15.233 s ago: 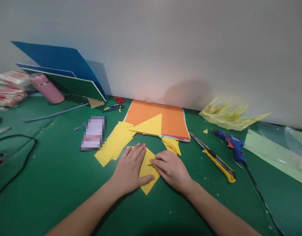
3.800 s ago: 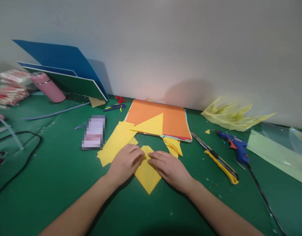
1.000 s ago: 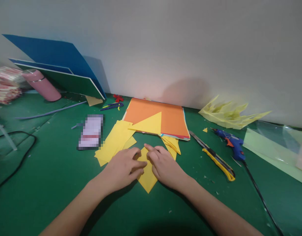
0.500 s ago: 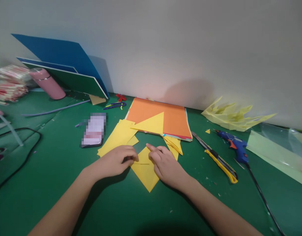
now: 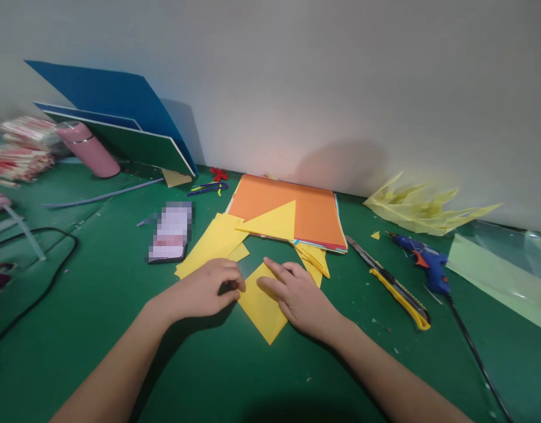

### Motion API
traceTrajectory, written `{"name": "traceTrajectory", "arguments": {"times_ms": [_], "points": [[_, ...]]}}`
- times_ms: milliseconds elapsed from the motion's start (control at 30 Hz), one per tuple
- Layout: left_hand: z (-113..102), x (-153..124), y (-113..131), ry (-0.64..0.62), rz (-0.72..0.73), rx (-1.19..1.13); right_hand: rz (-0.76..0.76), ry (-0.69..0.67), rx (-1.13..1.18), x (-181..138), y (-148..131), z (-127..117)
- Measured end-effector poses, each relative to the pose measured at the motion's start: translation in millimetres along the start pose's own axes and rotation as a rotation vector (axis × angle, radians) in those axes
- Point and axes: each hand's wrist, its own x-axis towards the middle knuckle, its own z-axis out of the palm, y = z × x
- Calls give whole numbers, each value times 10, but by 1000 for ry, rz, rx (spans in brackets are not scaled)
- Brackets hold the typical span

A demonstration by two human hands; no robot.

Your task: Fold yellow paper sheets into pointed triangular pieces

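A square of yellow paper [image 5: 262,311] lies on the green table, turned with one corner pointing at me. My left hand [image 5: 211,288] is at its left corner, thumb and fingertips pinched together on the edge. Across the upper right part rests my right hand [image 5: 299,296], index and middle fingers stretched out over the sheet and the others curled. That hand covers the right corner. Just beyond are a stack of yellow sheets [image 5: 213,238] at left, folded yellow pieces [image 5: 313,257] at right, and a folded yellow triangle [image 5: 277,223] on orange paper [image 5: 288,197].
To the right lie a yellow utility knife [image 5: 400,296], a blue glue gun [image 5: 429,264] with its cord, and a spiky yellow paper shape [image 5: 429,205]. At left are a phone [image 5: 171,232], a pink bottle [image 5: 89,150], leaning boards [image 5: 120,141] and a black cable [image 5: 61,270].
A thin dark line across the yellow square no longer shows. My right fingers have spread and straightened slightly over the paper. The left hand stays at the same corner.
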Motion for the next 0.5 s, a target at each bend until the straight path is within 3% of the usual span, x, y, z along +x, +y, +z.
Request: {"name": "traceTrajectory", "arguments": {"times_ms": [500], "points": [[34,-18,32,-8,-24,67,-7,2,-37,-7,1,2]]}}
